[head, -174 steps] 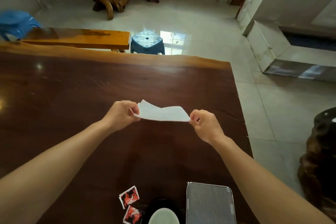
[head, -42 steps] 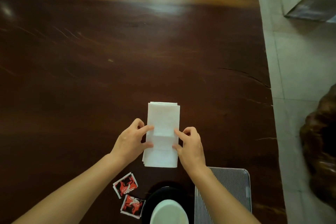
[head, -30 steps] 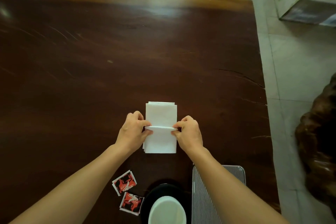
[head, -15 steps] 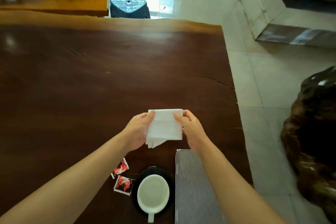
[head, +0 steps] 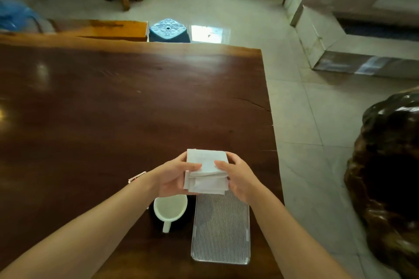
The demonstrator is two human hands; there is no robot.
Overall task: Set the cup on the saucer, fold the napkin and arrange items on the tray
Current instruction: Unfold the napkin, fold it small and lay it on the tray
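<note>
The folded white paper napkin point(head: 206, 171) is held above the far end of the ribbed tray point(head: 221, 229), the left hand point(head: 175, 175) closed on its left edge and the right hand point(head: 238, 176) closed on its right edge. Light, soft and limp, with its lower layers already splaying, the napkin would probably handle best pinched at both side edges across the fold and laid flat. The white cup point(head: 170, 209) stands on the dark saucer point(head: 189, 217) just left of the tray, on the wooden surface point(head: 113, 108).

both hands point(head: 174, 176) gripping folded napkin point(head: 207, 171), above tray point(head: 221, 229)
</note>
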